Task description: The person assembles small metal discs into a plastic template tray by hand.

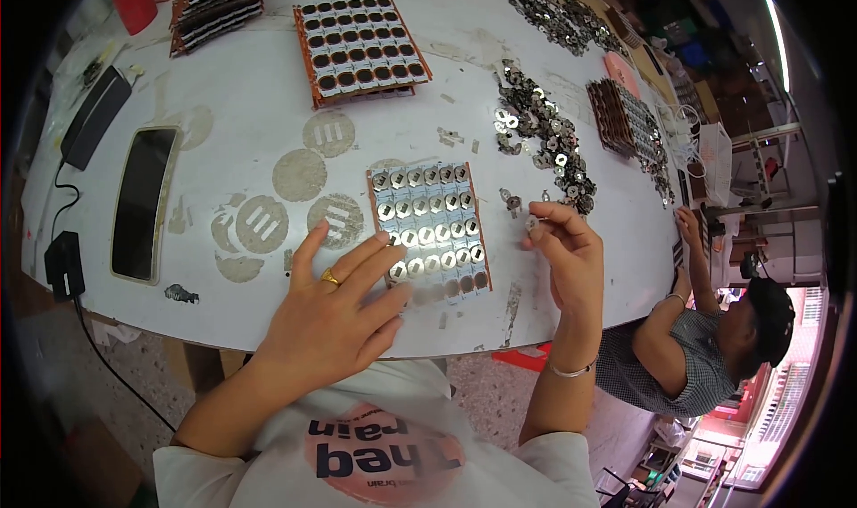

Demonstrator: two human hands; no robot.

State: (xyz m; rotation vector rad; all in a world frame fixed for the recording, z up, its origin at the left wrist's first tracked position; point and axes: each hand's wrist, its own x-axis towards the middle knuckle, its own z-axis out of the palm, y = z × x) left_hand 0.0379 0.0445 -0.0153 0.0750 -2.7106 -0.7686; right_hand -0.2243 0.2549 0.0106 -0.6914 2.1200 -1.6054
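Observation:
A rectangular panel (430, 220) lies before me, with rows of shiny round metal discs set on it. In its nearest row several dark round spots (465, 285) show at the right; the left part of that row is blurred. My left hand (344, 298), a gold ring on one finger, lies with spread fingers over the panel's left edge and holds nothing. Just right of the panel, my right hand (571, 249) pinches a small metal disc (533, 224) between thumb and fingertips, raised over the table. A loose metal piece (510, 201) lies beside that hand.
A heap of loose metal discs (555, 142) spreads beyond my right hand. Farther back stand stacked panels (361, 48) with dark round spots. At the left lie a phone (145, 204) and a black device (96, 118) with a cable. Another person (696, 338) works at the right.

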